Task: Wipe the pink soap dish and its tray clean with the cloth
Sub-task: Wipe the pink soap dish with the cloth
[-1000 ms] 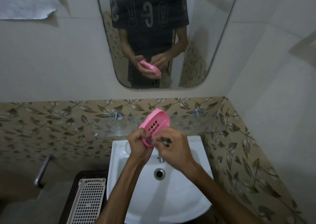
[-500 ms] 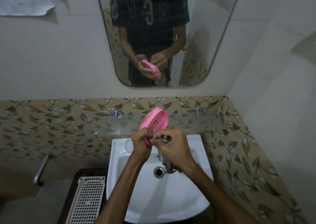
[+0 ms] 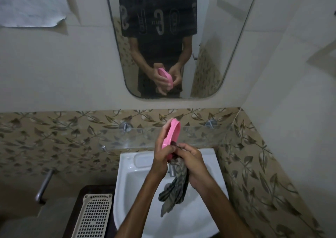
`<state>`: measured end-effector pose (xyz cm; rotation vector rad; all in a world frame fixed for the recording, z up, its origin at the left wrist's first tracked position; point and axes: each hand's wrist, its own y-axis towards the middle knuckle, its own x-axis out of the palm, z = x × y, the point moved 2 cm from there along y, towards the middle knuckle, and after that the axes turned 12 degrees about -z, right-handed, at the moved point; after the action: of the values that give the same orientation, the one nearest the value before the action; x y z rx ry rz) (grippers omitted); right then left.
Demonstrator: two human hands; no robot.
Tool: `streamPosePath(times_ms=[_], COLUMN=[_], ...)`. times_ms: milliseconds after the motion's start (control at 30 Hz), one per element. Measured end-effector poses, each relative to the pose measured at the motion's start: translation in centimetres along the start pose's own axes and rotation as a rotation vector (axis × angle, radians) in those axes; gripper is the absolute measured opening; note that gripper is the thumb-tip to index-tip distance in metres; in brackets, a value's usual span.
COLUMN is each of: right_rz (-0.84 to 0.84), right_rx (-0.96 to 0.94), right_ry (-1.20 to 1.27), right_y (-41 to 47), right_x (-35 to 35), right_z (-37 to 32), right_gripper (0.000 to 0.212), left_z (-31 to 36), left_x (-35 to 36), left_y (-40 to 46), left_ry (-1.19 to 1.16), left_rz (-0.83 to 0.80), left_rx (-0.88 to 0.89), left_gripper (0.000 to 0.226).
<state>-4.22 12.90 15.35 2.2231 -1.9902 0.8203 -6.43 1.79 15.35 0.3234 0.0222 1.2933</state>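
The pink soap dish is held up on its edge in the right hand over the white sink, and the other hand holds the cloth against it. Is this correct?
Not quite: the head view shows the pink soap dish held on its edge by the left hand, over the white sink. The right hand holds the cloth against it.

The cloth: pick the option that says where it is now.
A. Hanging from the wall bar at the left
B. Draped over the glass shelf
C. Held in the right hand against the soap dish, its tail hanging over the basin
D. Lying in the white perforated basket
C: the right hand pinches the cloth against the lower end of the pink soap dish, and the rest dangles above the sink.
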Motion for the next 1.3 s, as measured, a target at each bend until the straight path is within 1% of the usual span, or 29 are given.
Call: streamPosePath(times_ms=[67, 133, 167, 200, 233, 300, 333, 367, 433, 500, 600, 633, 733, 767, 867, 1000, 1067, 1133, 1233, 1300], right_rz=[0.058, 0.104, 0.110, 0.104, 0.088, 0.039, 0.016, 0.000, 0.005, 0.014, -0.083, -0.069, 0.060, 0.058, -0.004, 0.081, 0.028, -0.002, 0.078, 0.024], right_rx=[-0.032, -0.106, -0.176, -0.273, -0.386, -0.605, -0.697, -0.769, -0.815, -0.806, -0.827, -0.834, -0.834, -0.843, -0.879, -0.892, -0.891, -0.932, -0.915, -0.888], right_ry=[-0.010, -0.069, -0.173, -0.331, -0.515, -0.850, -0.988, -1.091, -1.186, -1.214, -1.286, -1.286, -1.211, -1.208, -1.199, -1.162, -1.189, -1.227, -1.141, -1.163], right_y=[0.3, 0.5, 0.6, 0.5, 0.4, 0.0, -0.1, -0.1, -0.2, -0.5, -1.0, -0.9, -0.7, -0.9, -0.9, -0.2, -0.5, -0.4, -0.1, -0.3], right_x=[-0.3, -0.8, -1.1, -1.3, -1.5, -1.4, -1.2, -1.0, -0.7, -0.3, 0.1, -0.1, -0.6, -0.4, -0.3, -1.0, -1.0, -1.1, -1.8, -1.6], right_z=[-0.2, -0.7, -1.2, -1.8, -2.4, -3.4, -3.7, -4.0, -4.2, -3.7, -2.7, -2.9, -3.9, -3.7, -3.5, -4.0, -3.2, -3.2, -3.9, -3.3], right_gripper=[0.012, 0.014, 0.013, 0.011, 0.012, 0.016, 0.019, 0.022, 0.024, 0.019, 0.013, 0.014, 0.019, 0.020, 0.020, 0.020, 0.021, 0.021, 0.021, 0.021], left_z=[0.3, 0.3, 0.3, 0.4, 0.7, 1.8, 2.4, 2.9, 3.3, 3.3, 3.2, 3.3, 3.3, 3.3, 3.3, 3.6, 3.4, 3.2, 3.2, 3.1], left_x=[0.4, 0.5, 0.3, 0.1, -0.3, -0.8, -0.8, -0.8, -0.7, -0.6, -0.8, -0.8, -0.2, -0.2, -0.4, -0.4, -0.8, -0.8, -0.5, -0.5], left_y=[0.3, 0.2, 0.0, -0.1, -0.2, -0.1, 0.1, 0.3, 0.8, 1.1, 1.0, 1.0, 1.3, 1.4, 1.8, 1.9, 1.8, 1.7, 1.9, 2.0], left_ry=[0.015, -0.121, -0.237, -0.344, -0.419, -0.493, -0.530, -0.574, -0.636, -0.665, -0.668, -0.668, -0.673, -0.670, -0.622, -0.622, -0.585, -0.550, -0.567, -0.554], left_rz=[-0.066, -0.074, -0.071, -0.072, -0.070, -0.100, -0.115, -0.117, -0.063, -0.008, 0.009, -0.008, -0.055, -0.060, -0.052, -0.053, -0.047, -0.042, -0.009, 0.015], left_rx=[-0.076, -0.199, -0.255, -0.297, -0.325, -0.331, -0.312, -0.296, -0.272, -0.227, -0.178, -0.173, -0.155, -0.151, -0.179, -0.192, -0.220, -0.247, -0.259, -0.251], left_gripper=[0.081, 0.087, 0.089, 0.084, 0.073, 0.050, 0.048, 0.050, 0.057, 0.057, 0.061, 0.064, 0.066, 0.065, 0.062, 0.051, 0.047, 0.048, 0.057, 0.055])
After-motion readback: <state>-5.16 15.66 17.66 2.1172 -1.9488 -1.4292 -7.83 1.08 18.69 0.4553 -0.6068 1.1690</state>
